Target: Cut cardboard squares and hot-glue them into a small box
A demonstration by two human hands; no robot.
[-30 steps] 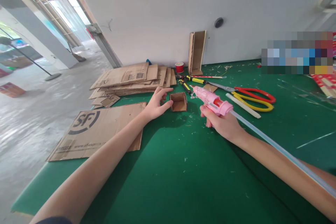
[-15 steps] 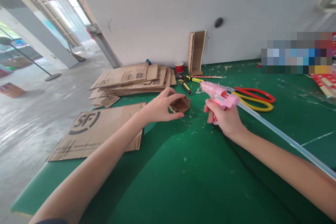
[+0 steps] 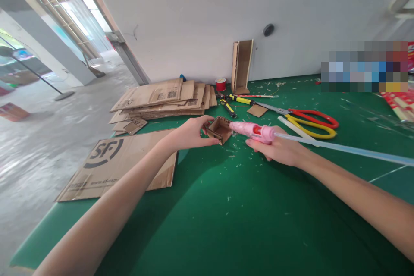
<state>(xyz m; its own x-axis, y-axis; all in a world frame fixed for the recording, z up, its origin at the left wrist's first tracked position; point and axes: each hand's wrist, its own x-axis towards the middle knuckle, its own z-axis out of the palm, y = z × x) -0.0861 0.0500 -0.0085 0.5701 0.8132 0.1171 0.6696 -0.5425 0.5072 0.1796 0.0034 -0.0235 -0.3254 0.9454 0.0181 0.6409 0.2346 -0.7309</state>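
My left hand (image 3: 196,133) grips the left side of a small open cardboard box (image 3: 222,129) on the green table. Thumb and fingers are around its wall, and the box's open side faces up toward me. My right hand (image 3: 278,146) is closed on a pink hot glue gun (image 3: 254,130), its nozzle at the box's right edge; whether it touches I cannot tell. A long clear glue stick (image 3: 339,146) sticks out of the gun's back. Behind the gun lies a small square of cardboard (image 3: 257,110).
Scissors (image 3: 310,121) with red and yellow handles lie beyond my right hand, near yellow-black pliers (image 3: 228,108). Stacked cardboard (image 3: 155,95) and a flat SF sheet (image 3: 129,159) lie left. A cardboard trough (image 3: 242,67) leans on the wall beside a red spool (image 3: 220,84).
The glue gun has moved left to the box and turned more level. My left hand has closed in on the box, which has turned. The small cardboard square behind the gun now shows.
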